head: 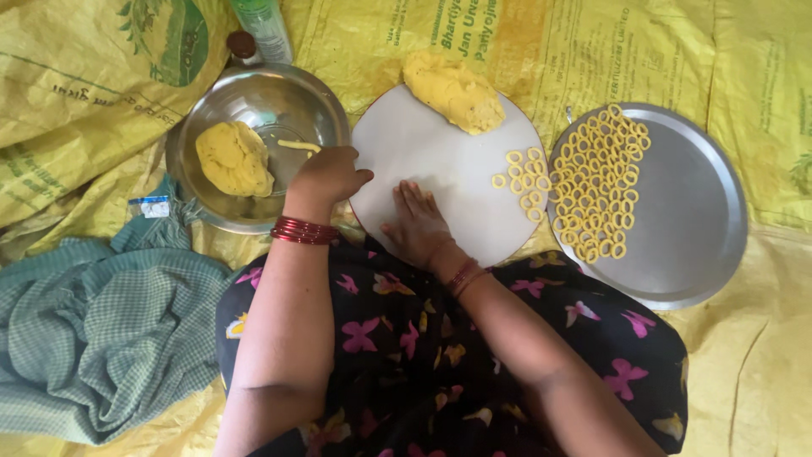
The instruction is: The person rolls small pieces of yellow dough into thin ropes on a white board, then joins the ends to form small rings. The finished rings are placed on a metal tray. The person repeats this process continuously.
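Note:
My left hand (328, 175) hangs over the rim of a steel bowl (254, 93), fingers curled under; whether it holds dough is hidden. The bowl contains a yellow dough lump (233, 157) and a short dough strip (299, 145). My right hand (417, 222) lies flat, palm down, on a round white board (440, 144), fingers together. A larger yellow dough lump (454, 91) rests at the board's far edge. Several small dough rings (526, 180) sit on the board's right side. Many more dough rings (599, 178) cover the left part of a round steel tray (685, 211).
Yellow printed sacks (76, 76) cover the floor. A green checked cloth (93, 330) lies bunched at the left. A bottle with a brown cap (243, 45) and a green plastic bottle (265, 25) stand behind the bowl. My lap in dark butterfly-print fabric (406, 338) fills the foreground.

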